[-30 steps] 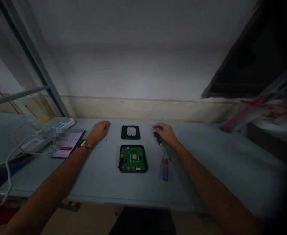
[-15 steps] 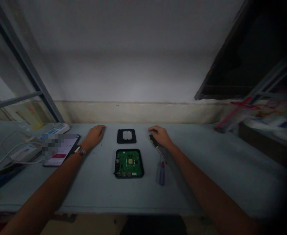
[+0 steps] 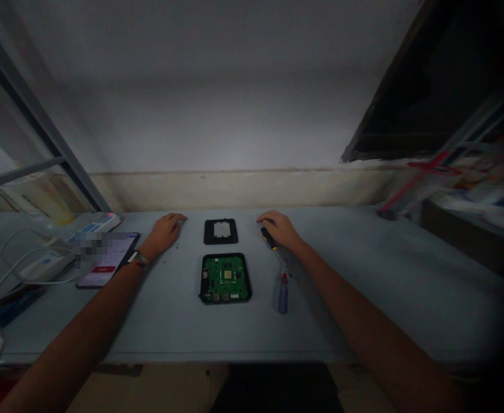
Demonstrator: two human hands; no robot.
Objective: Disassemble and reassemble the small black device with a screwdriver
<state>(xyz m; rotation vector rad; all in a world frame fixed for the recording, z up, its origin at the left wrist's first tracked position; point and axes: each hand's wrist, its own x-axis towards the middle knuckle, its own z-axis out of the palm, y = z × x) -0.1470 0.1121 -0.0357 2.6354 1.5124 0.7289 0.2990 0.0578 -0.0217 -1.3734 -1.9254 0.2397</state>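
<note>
My left hand [image 3: 166,230] rests on the table, palm down, fingers loosely stretched and nothing in it. Opposite it, my right hand [image 3: 281,228] also lies palm down with fingers extended. A black and yellow screwdriver [image 3: 269,238] lies just beside that hand; whether they touch I cannot tell. Its shaft points towards a purple-handled screwdriver [image 3: 283,297] nearer me. Between my hands sits a flat black cover [image 3: 209,232] with a pale rectangular plate. Closer to me is an open black case [image 3: 248,287] holding a green circuit board [image 3: 235,269].
At left, a phone [image 3: 109,261] with a lit screen lies by my left forearm, near a white power strip [image 3: 47,265] and cables. A few tiny dark pieces [image 3: 177,245] lie near my left hand. A metal frame [image 3: 73,175] rises at left; a box [image 3: 445,226] stands at right.
The view has tilted down slightly, so the table and everything on it appear a little higher. Both hands and the objects keep their places.
</note>
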